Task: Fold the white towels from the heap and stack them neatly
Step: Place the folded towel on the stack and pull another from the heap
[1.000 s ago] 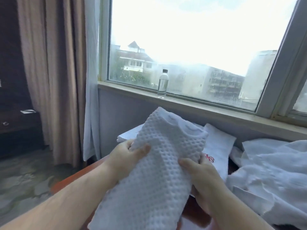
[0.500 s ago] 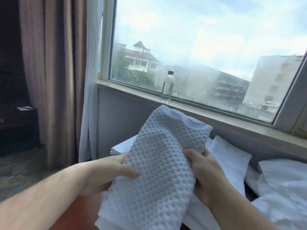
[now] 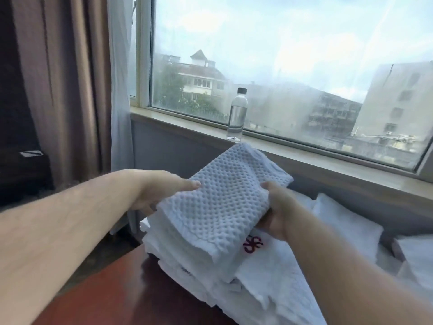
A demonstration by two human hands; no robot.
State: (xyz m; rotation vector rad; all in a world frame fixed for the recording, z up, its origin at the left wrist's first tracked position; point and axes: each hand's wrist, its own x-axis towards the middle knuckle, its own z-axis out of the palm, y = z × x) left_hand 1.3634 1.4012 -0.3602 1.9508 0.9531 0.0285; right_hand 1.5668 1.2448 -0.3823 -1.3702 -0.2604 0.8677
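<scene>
The left hand [image 3: 161, 191] pinches one side edge of the folded waffle towel [image 3: 225, 195], thumb on top and fingers tucked beneath. The right hand [image 3: 276, 214] clamps the opposite edge with curled fingers. Between them the towel tilts, its far end raised and its near hem apparently touching the stack [image 3: 187, 256] just below the hands.

The likely trouble lies in the release. The stack sits close to the table edge below the left hand, and its layers are already uneven (corners jut out on the near side). A towel set down skewed, or let go on one side first, could slump open or nudge the pile toward the drop.

The piece directly under the right hand bears a red emblem [image 3: 253, 245]. Beneath the stack is a reddish-brown table [image 3: 112, 294]. Right of the right hand lies the white heap [image 3: 414, 259], not yet folded. Beyond both hands a water bottle [image 3: 237, 114] stands upright on the sill [image 3: 316, 160] of a wide window [image 3: 281, 55]. Left of the left hand hang a sheer curtain [image 3: 120, 90] and a brown curtain [image 3: 65, 78].
</scene>
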